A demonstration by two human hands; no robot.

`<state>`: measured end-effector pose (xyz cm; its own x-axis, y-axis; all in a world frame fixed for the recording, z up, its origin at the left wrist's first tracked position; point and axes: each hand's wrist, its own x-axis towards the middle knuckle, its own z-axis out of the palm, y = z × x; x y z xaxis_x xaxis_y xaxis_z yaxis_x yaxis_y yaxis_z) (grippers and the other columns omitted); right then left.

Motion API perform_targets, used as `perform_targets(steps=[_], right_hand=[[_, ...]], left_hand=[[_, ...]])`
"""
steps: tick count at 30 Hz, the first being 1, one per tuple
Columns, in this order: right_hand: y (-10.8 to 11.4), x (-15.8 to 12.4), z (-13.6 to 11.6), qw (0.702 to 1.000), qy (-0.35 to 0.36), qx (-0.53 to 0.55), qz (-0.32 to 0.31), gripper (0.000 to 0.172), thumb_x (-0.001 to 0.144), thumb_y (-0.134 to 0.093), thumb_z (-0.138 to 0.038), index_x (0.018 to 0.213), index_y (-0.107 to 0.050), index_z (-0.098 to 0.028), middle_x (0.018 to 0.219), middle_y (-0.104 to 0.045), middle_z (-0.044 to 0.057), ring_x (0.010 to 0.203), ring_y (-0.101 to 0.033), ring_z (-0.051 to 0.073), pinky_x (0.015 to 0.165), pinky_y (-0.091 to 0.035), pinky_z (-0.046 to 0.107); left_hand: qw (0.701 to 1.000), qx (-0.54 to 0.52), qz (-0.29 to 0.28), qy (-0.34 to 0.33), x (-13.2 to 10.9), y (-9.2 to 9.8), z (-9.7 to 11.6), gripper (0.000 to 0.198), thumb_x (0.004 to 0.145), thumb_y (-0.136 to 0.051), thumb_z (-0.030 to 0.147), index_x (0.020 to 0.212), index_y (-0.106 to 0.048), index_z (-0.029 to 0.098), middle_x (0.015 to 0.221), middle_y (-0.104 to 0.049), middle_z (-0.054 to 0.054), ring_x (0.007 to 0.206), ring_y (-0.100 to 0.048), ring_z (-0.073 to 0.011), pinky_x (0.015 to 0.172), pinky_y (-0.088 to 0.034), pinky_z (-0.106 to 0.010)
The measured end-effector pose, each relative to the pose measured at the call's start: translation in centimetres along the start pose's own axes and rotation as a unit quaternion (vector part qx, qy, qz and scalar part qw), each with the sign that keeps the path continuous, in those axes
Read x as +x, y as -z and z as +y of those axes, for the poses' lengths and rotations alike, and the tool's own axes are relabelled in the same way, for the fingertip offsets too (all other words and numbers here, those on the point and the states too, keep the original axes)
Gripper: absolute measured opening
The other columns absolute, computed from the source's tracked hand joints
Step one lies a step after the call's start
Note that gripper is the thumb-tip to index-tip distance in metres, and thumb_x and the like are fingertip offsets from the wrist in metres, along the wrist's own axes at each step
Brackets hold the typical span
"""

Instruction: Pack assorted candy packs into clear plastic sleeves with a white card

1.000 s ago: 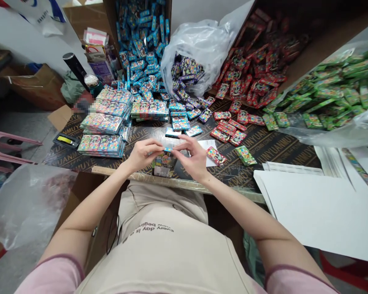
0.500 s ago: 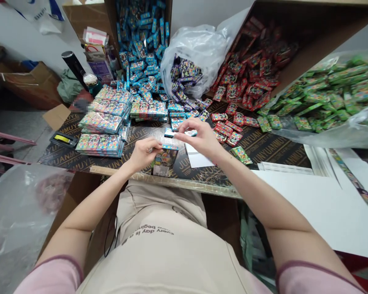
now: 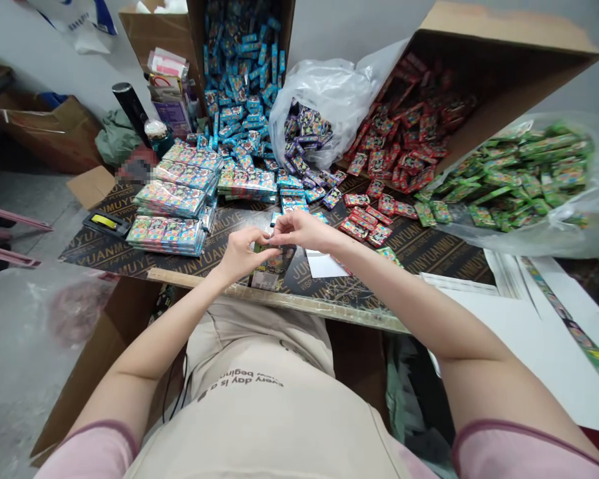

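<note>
My left hand (image 3: 243, 255) is above the table's front edge, its thumb and fingers curled round something too small or hidden to make out. Close against it, my right hand (image 3: 302, 234) is closed in a pinch, the fingertips of both hands meeting. What lies between them cannot be told. Just below the fingers stands a dark printed packet (image 3: 268, 278), its upper part mostly covered by my hands. A white card (image 3: 325, 265) lies to the right of it. Behind my right hand are small blue boxes (image 3: 293, 199), partly hidden.
Stacks of wrapped packs (image 3: 167, 233) stand at left, near a yellow-and-black cutter (image 3: 104, 223). Behind are blue boxes (image 3: 239, 120), a clear bag (image 3: 324, 76) of purple ones, red boxes (image 3: 404, 133) and green packs (image 3: 529, 173). White sheets (image 3: 519, 332) lie at right.
My right hand has moved left and down to meet my left hand. The left thumb has stretched away from its fingers. The view has shifted slightly.
</note>
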<state>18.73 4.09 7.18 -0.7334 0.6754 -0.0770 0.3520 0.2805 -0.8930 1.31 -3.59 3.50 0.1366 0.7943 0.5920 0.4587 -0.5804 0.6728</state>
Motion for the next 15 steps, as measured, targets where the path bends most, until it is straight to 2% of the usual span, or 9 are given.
perform_targets(steps=[3, 5, 7, 9, 10, 12, 15], right_hand=[[-0.5, 0.0, 0.6, 0.999, -0.02, 0.027, 0.038, 0.036, 0.064, -0.073, -0.046, 0.06, -0.056, -0.015, 0.05, -0.052, -0.005, 0.047, -0.043, 0.006, 0.047, -0.03, 0.021], [-1.2, -0.3, 0.9, 0.995, -0.025, 0.067, 0.072, 0.035, 0.061, -0.076, -0.043, 0.067, -0.054, -0.016, 0.052, -0.054, -0.005, 0.047, -0.046, 0.007, 0.046, -0.033, 0.02], [-1.9, -0.8, 1.1, 0.987, -0.023, 0.116, 0.11, 0.035, 0.063, -0.076, -0.039, 0.08, -0.053, -0.018, 0.056, -0.057, -0.006, 0.048, -0.052, 0.009, 0.047, -0.036, 0.02], [-2.1, -1.5, 1.5, 0.977, -0.018, 0.156, 0.144, 0.036, 0.068, -0.073, -0.036, 0.093, -0.053, -0.02, 0.063, -0.063, -0.005, 0.052, -0.058, 0.011, 0.049, -0.041, 0.022], [-2.0, -1.8, 1.8, 0.972, -0.019, 0.177, 0.156, 0.036, 0.071, -0.071, -0.037, 0.098, -0.053, -0.021, 0.069, -0.066, -0.003, 0.056, -0.062, 0.012, 0.052, -0.045, 0.023], [-1.2, -2.3, 2.8, 0.956, -0.033, 0.225, 0.187, 0.036, 0.076, -0.068, -0.042, 0.103, -0.054, -0.023, 0.081, -0.07, 0.001, 0.068, -0.068, 0.015, 0.06, -0.051, 0.028], [0.2, -2.0, 5.0, 0.923, -0.068, 0.271, 0.266, 0.038, 0.076, -0.068, -0.051, 0.101, -0.056, -0.024, 0.09, -0.072, 0.005, 0.077, -0.07, 0.018, 0.067, -0.055, 0.032]], left_hand=[[1.0, 0.012, 0.006, 0.01, 0.0, -0.5, -0.4, 0.02, 0.075, -0.073, 0.023, 0.065, -0.057, 0.018, 0.072, -0.069, -0.003, 0.069, -0.064, -0.0163, 0.065, -0.049, -0.029], [0.999, 0.009, 0.012, 0.047, -0.2, -0.9, -0.8, 0.017, 0.073, -0.075, 0.023, 0.069, -0.059, 0.018, 0.074, -0.068, -0.002, 0.072, -0.064, -0.0163, 0.067, -0.05, -0.029], [0.994, -0.029, 0.022, 0.108, -0.7, -1.5, -1.2, 0.022, 0.07, -0.078, 0.024, 0.085, -0.063, 0.018, 0.08, -0.07, -0.002, 0.074, -0.066, -0.0167, 0.068, -0.052, -0.029], [0.983, -0.084, 0.003, 0.162, -1.7, -2.0, -1.3, 0.033, 0.071, -0.077, 0.024, 0.099, -0.064, 0.016, 0.083, -0.071, -0.003, 0.075, -0.068, -0.0177, 0.066, -0.054, -0.029], [0.979, -0.102, -0.015, 0.174, -2.3, -2.0, -1.1, 0.032, 0.074, -0.075, 0.025, 0.103, -0.064, 0.015, 0.082, -0.072, -0.004, 0.074, -0.069, -0.0182, 0.065, -0.055, -0.029], [0.983, -0.097, -0.042, 0.151, -3.7, -1.4, -0.1, 0.022, 0.083, -0.066, 0.025, 0.102, -0.066, 0.015, 0.082, -0.073, -0.005, 0.076, -0.07, -0.0192, 0.067, -0.057, -0.031], [0.999, -0.002, -0.034, 0.013, -5.3, 1.4, 1.8, 0.025, 0.091, -0.052, 0.022, 0.11, -0.067, 0.02, 0.101, -0.073, -0.007, 0.096, -0.069, -0.0208, 0.087, -0.056, -0.037]])
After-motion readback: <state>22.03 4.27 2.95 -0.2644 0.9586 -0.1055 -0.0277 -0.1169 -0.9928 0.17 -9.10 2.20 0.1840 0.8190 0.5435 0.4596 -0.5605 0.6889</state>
